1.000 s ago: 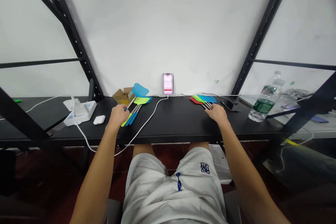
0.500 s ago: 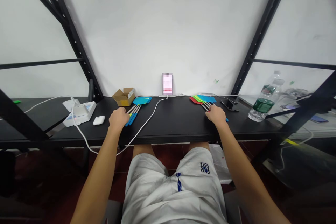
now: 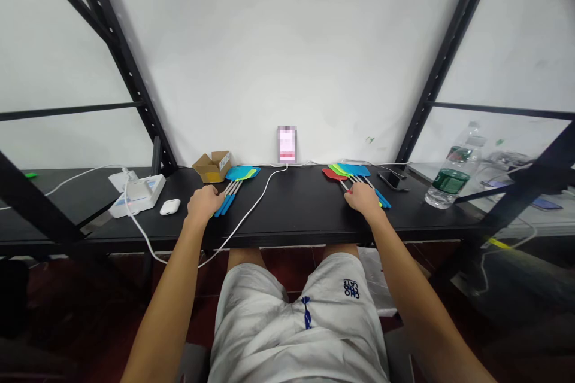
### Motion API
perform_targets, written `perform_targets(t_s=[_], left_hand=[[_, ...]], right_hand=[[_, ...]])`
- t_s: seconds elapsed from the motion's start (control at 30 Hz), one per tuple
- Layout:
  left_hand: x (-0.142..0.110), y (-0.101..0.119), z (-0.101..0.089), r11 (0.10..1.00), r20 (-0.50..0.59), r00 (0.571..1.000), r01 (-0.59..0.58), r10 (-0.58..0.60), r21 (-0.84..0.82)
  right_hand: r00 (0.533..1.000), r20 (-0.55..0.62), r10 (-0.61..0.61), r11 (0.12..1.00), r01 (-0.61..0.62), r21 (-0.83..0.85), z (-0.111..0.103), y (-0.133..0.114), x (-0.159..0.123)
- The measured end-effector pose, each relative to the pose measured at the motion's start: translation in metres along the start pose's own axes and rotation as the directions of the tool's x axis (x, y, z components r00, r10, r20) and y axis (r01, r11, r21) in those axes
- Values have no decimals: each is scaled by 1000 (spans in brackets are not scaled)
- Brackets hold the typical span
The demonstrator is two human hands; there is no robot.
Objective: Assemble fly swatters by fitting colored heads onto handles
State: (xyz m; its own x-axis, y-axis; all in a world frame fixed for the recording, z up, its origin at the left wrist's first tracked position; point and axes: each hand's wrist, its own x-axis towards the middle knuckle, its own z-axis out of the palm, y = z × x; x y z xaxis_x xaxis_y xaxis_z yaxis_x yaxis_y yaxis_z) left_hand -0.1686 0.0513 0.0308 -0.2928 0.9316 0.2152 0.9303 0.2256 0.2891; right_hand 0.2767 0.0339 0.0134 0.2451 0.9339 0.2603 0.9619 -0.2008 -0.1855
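Two fanned groups of fly swatters, with flat coloured heads and metal shafts, lie on the black table (image 3: 287, 206). In the left group are blue fly swatters (image 3: 236, 172) and a yellow-green fly swatter (image 3: 247, 175). My left hand (image 3: 204, 203) is closed at that group's handle end, seemingly round the yellow-green handle; its fingertips are partly hidden. The right group has a red fly swatter (image 3: 333, 174), a second yellow-green one (image 3: 340, 169) and more blue ones (image 3: 357, 170). My right hand (image 3: 363, 198) is closed round the red one's handle, above the other handles.
A small open cardboard box (image 3: 212, 168) stands behind my left hand. Further left are a white earphone case (image 3: 170, 207) and a power strip (image 3: 139, 194). A lit phone (image 3: 287, 145) leans on the wall, its white cable (image 3: 251, 206) crossing the table. Rightward lie a dark phone (image 3: 394, 179) and water bottles (image 3: 449, 182).
My right hand has shifted left with the red fly swatter, baring the blue handles beside it. In the left group, more of the yellow-green head now shows; my left hand has barely moved.
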Motion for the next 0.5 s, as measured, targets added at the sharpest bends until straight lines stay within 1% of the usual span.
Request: perform_targets(t_s=[0.17, 0.27, 0.33, 0.4, 0.47, 0.5], left_hand=[[-3, 3, -5, 1000, -5, 1000, 2, -2, 4], [-11, 11, -12, 1000, -65, 998, -21, 21, -3], [-21, 21, -18, 995, -139, 986, -93, 87, -36], [-34, 37, -23, 973, -207, 961, -208, 184, -101], [-50, 56, -25, 910, -238, 925, -349, 296, -225], [-59, 67, -25, 852, -229, 903, -423, 364, -310]], right_hand=[[1000, -25, -5, 998, 6, 59, -18, -5, -9], [998, -61, 8, 995, -2, 104, -32, -10, -18], [995, -95, -15, 985, 31, 171, -41, -15, -24], [988, -141, -60, 959, 96, 268, -47, -21, -30], [974, -197, -107, 909, 176, 377, -50, -30, -36], [966, -225, -128, 877, 216, 430, -50, -35, -39]])
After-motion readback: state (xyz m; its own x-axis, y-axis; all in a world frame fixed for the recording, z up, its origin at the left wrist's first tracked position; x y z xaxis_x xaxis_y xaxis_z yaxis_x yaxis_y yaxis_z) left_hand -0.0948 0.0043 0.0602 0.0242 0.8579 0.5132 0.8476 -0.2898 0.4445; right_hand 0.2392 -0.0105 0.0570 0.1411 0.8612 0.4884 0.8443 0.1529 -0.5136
